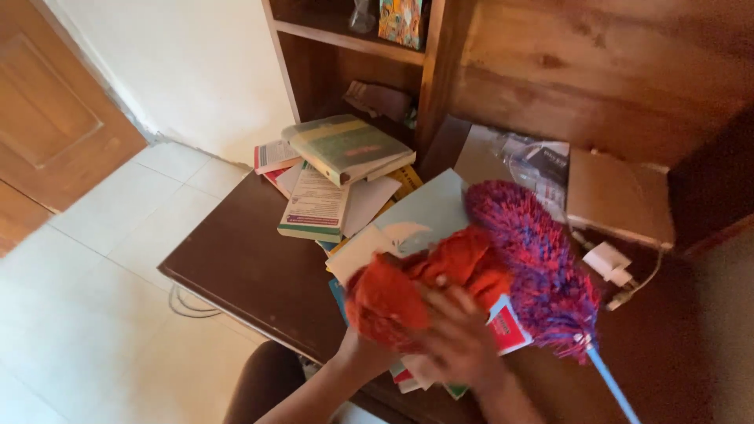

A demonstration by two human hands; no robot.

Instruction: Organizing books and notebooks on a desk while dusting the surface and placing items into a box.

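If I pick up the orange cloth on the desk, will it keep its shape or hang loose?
The orange cloth is bunched in folds under the hands, so it probably flops and drapes when lifted. It looks thin, so likely light. On the papers beneath, pushing it would probably make it crumple or drag them rather than slide cleanly.

White tiled floor (94,259), wooden door (47,110), shelves (345,39)

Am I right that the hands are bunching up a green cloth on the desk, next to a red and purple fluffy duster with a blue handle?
Not quite: the cloth is orange-red, not green, as the head view shows. The hands do bunch it on the desk, next to the red and purple fluffy duster with a blue handle.
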